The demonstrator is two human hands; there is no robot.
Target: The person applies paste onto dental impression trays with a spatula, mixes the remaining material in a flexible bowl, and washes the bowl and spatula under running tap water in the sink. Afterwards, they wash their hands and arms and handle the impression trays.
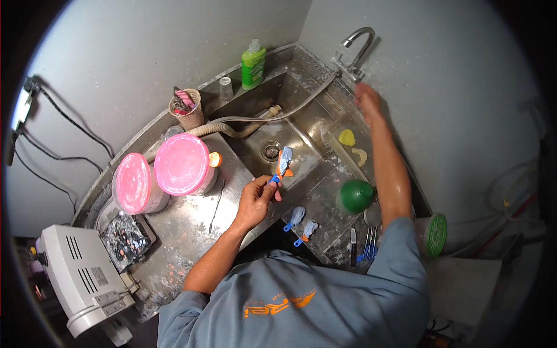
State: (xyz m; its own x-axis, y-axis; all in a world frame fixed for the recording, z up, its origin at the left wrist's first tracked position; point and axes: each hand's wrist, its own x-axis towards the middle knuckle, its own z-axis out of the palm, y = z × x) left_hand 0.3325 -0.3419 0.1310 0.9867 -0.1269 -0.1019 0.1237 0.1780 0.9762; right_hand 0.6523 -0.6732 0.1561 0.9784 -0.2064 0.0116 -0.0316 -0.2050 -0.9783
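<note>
In the head view my left hand [260, 200] is closed round the blue handle of a dental impression tray [285, 161], blue and orange with grey-blue material on it. It is raised over the front edge of the steel sink [301, 136], near the drain. My right hand [368, 103] reaches to the tap [351, 71] in the far corner, by its handle. Its fingers are smeared by motion, so their grip cannot be made out. Two more impression trays, one blue [295, 218] and one blue and orange [307, 232], lie on the counter below my left hand.
A green rubber bowl [356, 196], a knife [353, 246] and blue-handled tools [368, 249] lie at right. Two pink-lidded tubs [181, 164] stand left. A green soap bottle [253, 66] is behind the sink. A hose [290, 113] crosses the basin. A grey machine [84, 278] stands far left.
</note>
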